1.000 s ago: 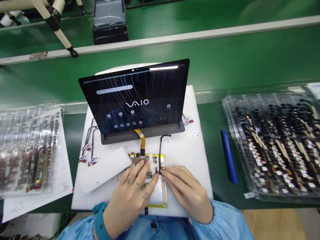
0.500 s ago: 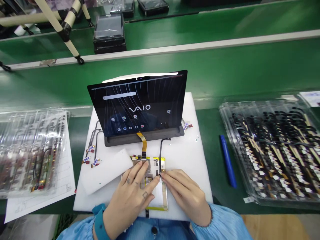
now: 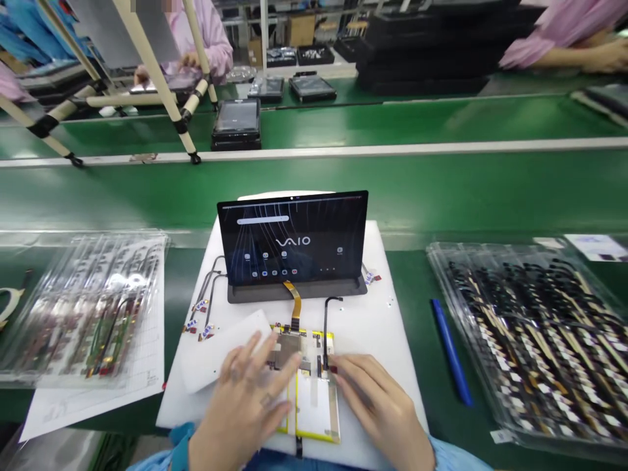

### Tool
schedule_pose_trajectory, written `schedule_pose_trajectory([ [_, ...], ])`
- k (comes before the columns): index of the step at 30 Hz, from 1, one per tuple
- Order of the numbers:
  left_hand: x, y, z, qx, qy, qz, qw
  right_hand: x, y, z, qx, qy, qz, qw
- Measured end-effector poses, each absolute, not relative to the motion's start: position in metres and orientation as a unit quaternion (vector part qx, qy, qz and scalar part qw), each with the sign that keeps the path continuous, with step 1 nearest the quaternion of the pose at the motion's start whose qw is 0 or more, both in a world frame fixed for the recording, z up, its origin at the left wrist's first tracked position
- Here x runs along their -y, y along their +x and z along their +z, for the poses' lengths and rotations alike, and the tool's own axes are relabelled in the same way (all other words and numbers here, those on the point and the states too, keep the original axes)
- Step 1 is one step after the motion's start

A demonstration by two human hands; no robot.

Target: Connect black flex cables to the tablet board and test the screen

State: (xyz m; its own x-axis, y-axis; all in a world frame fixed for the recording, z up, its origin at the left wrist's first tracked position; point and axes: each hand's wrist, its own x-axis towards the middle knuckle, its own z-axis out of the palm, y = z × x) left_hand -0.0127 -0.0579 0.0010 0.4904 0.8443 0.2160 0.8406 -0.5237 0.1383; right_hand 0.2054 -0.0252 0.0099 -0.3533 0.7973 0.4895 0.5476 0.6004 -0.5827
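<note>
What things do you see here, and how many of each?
foam pad: one, white, on green bench
tablet: one, black, at pad's back
ribbon cable: one, orange, tablet to board
board: one, metal and yellow, pad's front
panel: one, white, below board
cable: one, black, above board
labelled cables: several, black, pad's left
foam piece: one, white, left of board
trays: two, clear, beside pad
pen: one, blue, right of pad
co-workers: several, pink, far side
left hand: one, over board
right hand: one, at panel's edge
</note>
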Motion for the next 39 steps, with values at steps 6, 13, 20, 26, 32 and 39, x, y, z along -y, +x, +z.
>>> schedule_pose_trajectory([
  [6,0.063,-0.083,-0.006,-0.536,0.827,0.117,-0.119,0.004,0.214,0.006,0.832,-0.429,0.086,0.341],
  [13,0.052,-0.096,0.005,-0.520,0.825,0.189,-0.112,-0.058,0.182,0.000,0.901,-0.354,0.009,0.251],
  [20,0.040,-0.067,0.040,-0.423,0.876,0.225,-0.053,-0.067,0.169,0.028,0.887,-0.315,-0.051,0.332],
  [26,0.018,-0.030,0.047,-0.326,0.911,0.246,0.060,-0.058,0.207,0.030,0.803,-0.416,-0.073,0.420],
  [32,0.005,-0.014,0.013,-0.266,0.929,0.218,0.137,-0.044,0.231,-0.006,0.786,-0.469,-0.094,0.392],
  [39,0.006,-0.020,0.001,-0.238,0.928,0.263,0.118,-0.042,0.219,-0.012,0.797,-0.480,-0.119,0.347],
])
